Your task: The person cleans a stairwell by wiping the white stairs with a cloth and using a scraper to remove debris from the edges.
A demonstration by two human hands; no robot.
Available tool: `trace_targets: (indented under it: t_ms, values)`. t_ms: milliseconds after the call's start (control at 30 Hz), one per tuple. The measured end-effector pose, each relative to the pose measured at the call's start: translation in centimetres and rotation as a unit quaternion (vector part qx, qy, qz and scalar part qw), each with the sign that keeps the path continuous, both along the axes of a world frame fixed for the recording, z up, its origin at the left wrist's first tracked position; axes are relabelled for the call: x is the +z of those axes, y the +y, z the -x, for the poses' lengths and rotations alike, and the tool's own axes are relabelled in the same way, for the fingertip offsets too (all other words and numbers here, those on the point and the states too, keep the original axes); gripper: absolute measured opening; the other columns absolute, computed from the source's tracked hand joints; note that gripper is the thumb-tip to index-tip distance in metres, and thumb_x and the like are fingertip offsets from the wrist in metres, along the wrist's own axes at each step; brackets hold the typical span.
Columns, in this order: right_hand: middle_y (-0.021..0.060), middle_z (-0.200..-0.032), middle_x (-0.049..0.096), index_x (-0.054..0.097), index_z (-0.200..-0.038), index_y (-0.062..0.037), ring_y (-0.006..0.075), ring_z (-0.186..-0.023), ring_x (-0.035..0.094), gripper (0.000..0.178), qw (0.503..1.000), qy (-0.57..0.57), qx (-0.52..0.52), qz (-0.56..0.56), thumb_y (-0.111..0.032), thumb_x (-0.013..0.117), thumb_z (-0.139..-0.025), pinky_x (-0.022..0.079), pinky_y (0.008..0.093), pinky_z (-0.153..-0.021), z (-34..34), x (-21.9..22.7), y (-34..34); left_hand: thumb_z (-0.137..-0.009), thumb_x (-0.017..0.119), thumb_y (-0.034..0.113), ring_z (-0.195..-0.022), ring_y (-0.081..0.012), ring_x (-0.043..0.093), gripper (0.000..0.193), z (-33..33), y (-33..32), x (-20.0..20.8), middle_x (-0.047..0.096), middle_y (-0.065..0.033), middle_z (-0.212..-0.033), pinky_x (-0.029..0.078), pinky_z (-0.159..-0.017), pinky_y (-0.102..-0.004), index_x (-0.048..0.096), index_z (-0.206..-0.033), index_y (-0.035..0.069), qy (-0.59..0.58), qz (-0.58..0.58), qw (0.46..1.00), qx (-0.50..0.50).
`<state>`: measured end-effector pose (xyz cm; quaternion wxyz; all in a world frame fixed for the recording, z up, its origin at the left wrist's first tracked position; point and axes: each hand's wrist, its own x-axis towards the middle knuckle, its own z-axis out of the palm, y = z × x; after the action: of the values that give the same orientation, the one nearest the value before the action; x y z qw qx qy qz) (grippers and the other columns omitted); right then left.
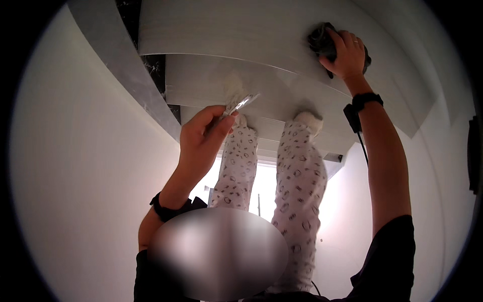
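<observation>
My left hand (201, 133) is closed, thumb and fingers pinching a small, shiny, see-through piece (244, 102) that looks like crumpled plastic. Its exact kind cannot be made out. The piece is raised in front of my left foot, over a pale step. Farther off to the right, my right hand (348, 54) lies over a dark, bunched-up cloth (322, 41) on a higher step. Its fingers curl over the cloth, which rests on the tread, and part of it is hidden under the palm.
Broad pale grey steps (216, 32) rise ahead of me. A grey sloping edge (118, 55) with dark stone panels (155, 68) borders them on the left. White walls (75, 166) stand on both sides. My legs in patterned trousers (299, 186) are between my arms.
</observation>
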<state>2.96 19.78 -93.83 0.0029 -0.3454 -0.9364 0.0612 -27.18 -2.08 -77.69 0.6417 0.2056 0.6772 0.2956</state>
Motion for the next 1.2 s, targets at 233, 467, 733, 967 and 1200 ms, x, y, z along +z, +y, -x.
trace_targets:
  t_ms: [233, 467, 733, 967, 1200]
  values:
    - [0.0098, -0.111, 0.056, 0.054, -0.125, -0.0197, 0.0308, -0.105, 0.055, 0.071, 0.995, -0.089, -0.039, 0.015, -0.044, 0.074, -0.062, 0.042, 0.0446, -0.093, 1.1, 1.1, 0.9, -0.095, 0.056, 0.011, -0.067, -0.004, 0.049, 0.019, 1.2, -1.0, -0.5, 0.058, -0.0004, -0.077, 0.036, -0.056, -0.0172, 0.061, -0.109, -0.001, -0.002, 0.026, 0.999, 0.038]
    - [0.009, -0.113, 0.055, 0.052, -0.127, -0.0189, 0.0298, -0.108, 0.054, 0.07, 0.995, -0.103, 0.001, -0.011, -0.046, 0.074, -0.066, 0.042, 0.0444, -0.093, 3.5, 1.1, 1.1, -0.093, 0.058, 0.011, -0.074, -0.0044, 0.055, 0.02, 0.3, -2.3, -0.6, 0.066, -0.0037, -0.093, 0.04, -0.058, -0.0171, 0.059, -0.109, -0.002, -0.055, -0.003, 0.993, 0.103]
    - [0.0154, -0.117, 0.05, 0.051, -0.126, -0.0094, 0.0349, -0.114, 0.046, 0.077, 0.989, -0.133, -0.008, 0.06, -0.045, 0.075, -0.061, 0.035, 0.049, -0.099, 7.3, -1.1, 2.1, -0.094, 0.058, 0.013, -0.061, -0.0038, 0.045, 0.02, -1.7, -3.2, -1.4, 0.058, 0.0007, -0.073, 0.035, -0.056, -0.018, 0.063, -0.108, -0.001, -0.046, 0.057, 0.977, 0.199]
    - [0.0149, -0.115, 0.051, 0.051, -0.125, -0.0079, 0.0348, -0.112, 0.048, 0.075, 0.991, -0.126, 0.004, 0.05, -0.043, 0.074, -0.063, 0.036, 0.0471, -0.099, 9.9, -2.8, 2.2, -0.094, 0.056, 0.011, -0.061, -0.0045, 0.045, 0.014, -1.0, -3.8, -1.9, 0.058, -0.001, -0.074, 0.036, -0.056, -0.0189, 0.062, -0.099, -0.001, -0.039, 0.059, 0.964, 0.256]
    - [0.0144, -0.121, 0.05, 0.049, -0.129, -0.0094, 0.0354, -0.119, 0.043, 0.076, 0.982, -0.171, -0.029, 0.078, -0.046, 0.072, -0.065, 0.034, 0.0473, -0.102, 11.4, -2.5, 3.7, -0.093, 0.059, 0.011, -0.067, -0.0052, 0.051, 0.016, -0.7, -2.2, -2.1, 0.06, -0.0022, -0.079, 0.039, -0.057, -0.019, 0.062, -0.103, -0.001, -0.04, 0.065, 0.962, 0.264]
